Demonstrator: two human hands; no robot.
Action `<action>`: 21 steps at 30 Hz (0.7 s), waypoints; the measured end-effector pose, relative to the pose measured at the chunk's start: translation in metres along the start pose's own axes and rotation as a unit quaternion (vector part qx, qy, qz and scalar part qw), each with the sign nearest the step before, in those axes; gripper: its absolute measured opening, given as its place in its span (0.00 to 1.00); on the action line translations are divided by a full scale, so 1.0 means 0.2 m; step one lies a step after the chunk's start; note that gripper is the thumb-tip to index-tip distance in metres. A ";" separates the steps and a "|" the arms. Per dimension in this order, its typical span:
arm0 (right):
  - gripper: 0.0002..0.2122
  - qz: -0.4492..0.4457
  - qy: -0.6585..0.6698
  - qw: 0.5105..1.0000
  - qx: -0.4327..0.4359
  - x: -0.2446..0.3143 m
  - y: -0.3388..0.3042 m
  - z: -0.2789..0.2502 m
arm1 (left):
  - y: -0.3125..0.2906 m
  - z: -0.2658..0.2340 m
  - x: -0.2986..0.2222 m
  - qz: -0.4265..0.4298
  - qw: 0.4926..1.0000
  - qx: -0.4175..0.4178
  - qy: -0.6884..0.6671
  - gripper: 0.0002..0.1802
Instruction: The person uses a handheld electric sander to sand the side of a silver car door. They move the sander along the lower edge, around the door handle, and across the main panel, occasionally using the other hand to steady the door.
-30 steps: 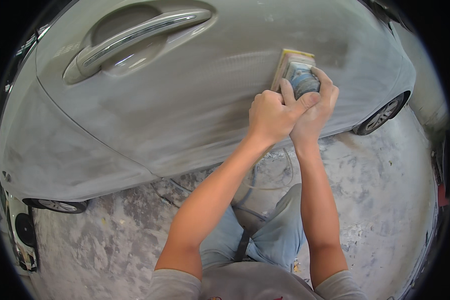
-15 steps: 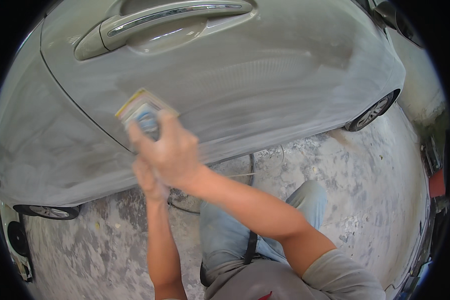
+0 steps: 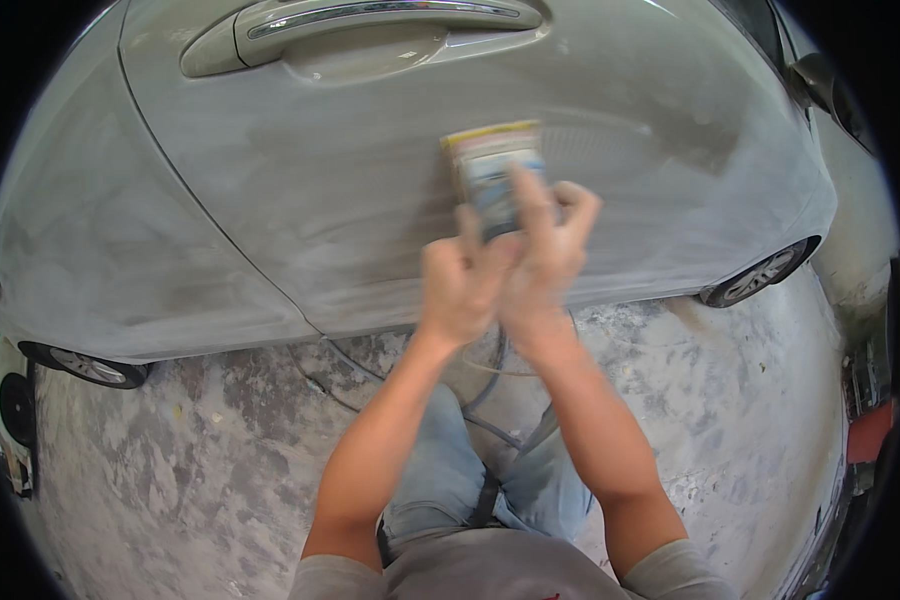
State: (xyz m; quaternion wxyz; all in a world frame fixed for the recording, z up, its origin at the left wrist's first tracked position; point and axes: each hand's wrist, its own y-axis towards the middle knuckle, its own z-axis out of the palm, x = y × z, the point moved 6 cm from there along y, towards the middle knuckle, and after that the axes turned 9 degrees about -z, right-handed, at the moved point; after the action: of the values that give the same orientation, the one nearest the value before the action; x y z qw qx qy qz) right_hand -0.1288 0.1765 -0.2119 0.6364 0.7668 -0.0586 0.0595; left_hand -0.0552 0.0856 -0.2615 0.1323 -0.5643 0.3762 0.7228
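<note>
A rectangular sander (image 3: 492, 183) with a yellow-edged pad lies against the dull, dusty door (image 3: 350, 150) of a silver-beige car, below and right of its chrome-trimmed handle (image 3: 390, 18). My right hand (image 3: 550, 245) is closed around the sander's right side, its fingers blurred by motion. At the lower left of the tool, my left hand (image 3: 462, 292) is closed on its near end. The sander's underside is hidden against the panel.
A grey hose (image 3: 475, 395) runs across the stained concrete floor (image 3: 220, 450) beneath my arms and beside my legs. The car's wheels (image 3: 765, 275) show at both sides. A red object (image 3: 870, 433) stands among dark items at the far right.
Both hands have carried the sander rightward and a little upward along the door. It has turned from a leftward slant to nearly upright in view.
</note>
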 end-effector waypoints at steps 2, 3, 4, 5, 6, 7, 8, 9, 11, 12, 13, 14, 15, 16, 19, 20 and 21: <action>0.30 0.024 -0.040 0.999 -0.023 -0.14 0.04 -0.13 | 0.08 0.22 -0.03 -0.008 0.999 0.030 0.045 0.41; 0.30 0.020 -0.062 0.997 -0.037 -0.19 0.07 -0.18 | 0.11 0.30 -0.04 -0.021 0.996 0.045 0.078 0.40; 0.31 0.016 -0.085 0.995 -0.053 -0.22 0.10 -0.22 | 0.14 0.37 -0.06 -0.026 0.992 0.065 0.104 0.38; 0.30 0.026 -0.077 0.996 -0.047 -0.23 0.11 -0.23 | 0.15 0.41 -0.07 -0.030 0.987 0.075 0.136 0.37; 0.29 0.041 -0.069 0.996 -0.044 -0.23 0.12 -0.23 | 0.16 0.39 -0.11 -0.011 0.991 0.052 0.125 0.44; 0.29 0.057 -0.061 0.996 -0.043 -0.21 0.13 -0.22 | 0.16 0.34 -0.14 -0.005 0.993 0.029 0.113 0.41; 0.27 0.017 -0.031 0.997 -0.062 -0.15 0.16 -0.18 | 0.15 0.27 -0.16 -0.001 0.995 0.024 0.100 0.39; 0.27 0.032 -0.024 0.999 -0.031 -0.10 0.17 -0.12 | 0.14 0.17 -0.19 0.002 0.996 0.022 0.087 0.36; 0.29 0.014 -0.004 1.000 0.008 0.07 0.19 0.00 | 0.09 -0.07 -0.21 0.004 0.998 0.034 0.047 0.28; 0.30 -0.004 0.012 0.999 0.031 0.17 0.21 0.05 | 0.07 -0.17 -0.22 0.005 0.999 0.034 0.036 0.25; 0.29 -0.012 0.031 0.999 0.039 0.26 0.24 0.09 | 0.05 -0.27 -0.22 0.010 1.000 0.018 -0.013 0.25; 0.28 -0.021 0.052 0.997 0.059 0.32 0.28 0.12 | 0.04 -0.33 -0.21 0.017 0.998 0.000 -0.062 0.25; 0.27 -0.016 0.062 0.997 0.051 0.35 0.31 0.11 | 0.03 -0.36 -0.20 0.009 0.997 -0.003 -0.080 0.26; 0.27 -0.010 0.075 0.996 0.055 0.36 0.34 0.10 | 0.04 -0.36 -0.19 -0.001 0.995 -0.008 -0.096 0.26; 0.24 0.003 0.056 0.996 0.070 0.32 0.42 0.02 | 0.08 -0.27 -0.20 0.003 0.994 -0.003 -0.110 0.27; 0.23 0.007 0.039 0.996 0.077 0.27 0.43 -0.01 | 0.11 -0.20 -0.22 -0.001 0.993 0.020 -0.115 0.26; 0.22 0.012 0.032 0.997 0.075 0.22 0.44 -0.05 | 0.14 -0.12 -0.24 -0.005 0.992 0.042 -0.120 0.26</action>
State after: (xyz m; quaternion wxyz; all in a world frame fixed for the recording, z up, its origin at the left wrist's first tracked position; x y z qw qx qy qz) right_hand -0.0995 0.1703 -0.1179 0.5776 0.8096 -0.0429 0.0959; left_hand -0.0387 0.0613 -0.2091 0.2036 -0.4694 0.3853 0.7680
